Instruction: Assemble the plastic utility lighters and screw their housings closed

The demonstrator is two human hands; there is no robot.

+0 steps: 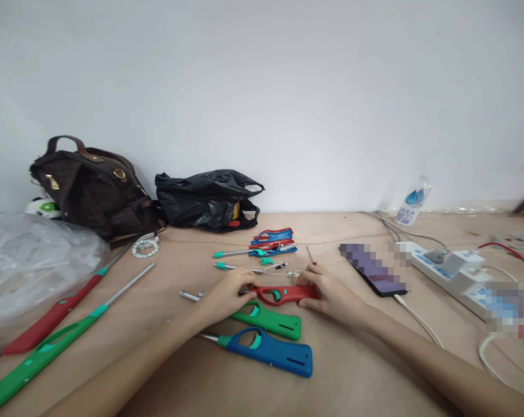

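Both my hands hold a red lighter handle [283, 294] on the tan table [357, 370]. My left hand [227, 294] grips its nozzle end with fingers curled. My right hand [326, 292] closes on the rear end and also pinches a small screwdriver [310, 255] that points away. Just in front lie a green long lighter [268, 319] and a blue long lighter [270, 349]. Behind the hands are metal tubes with teal collars [233, 266] and a pile of opened red and blue lighter shells [273, 241].
A brown handbag [94, 188] and black plastic bag [207, 200] stand against the wall. Long red [48, 317] and green lighters [36, 359], a clear plastic bag [31, 263] lie left. A phone [374, 271], power strip [448, 269], cables and water bottle [413, 201] are right.
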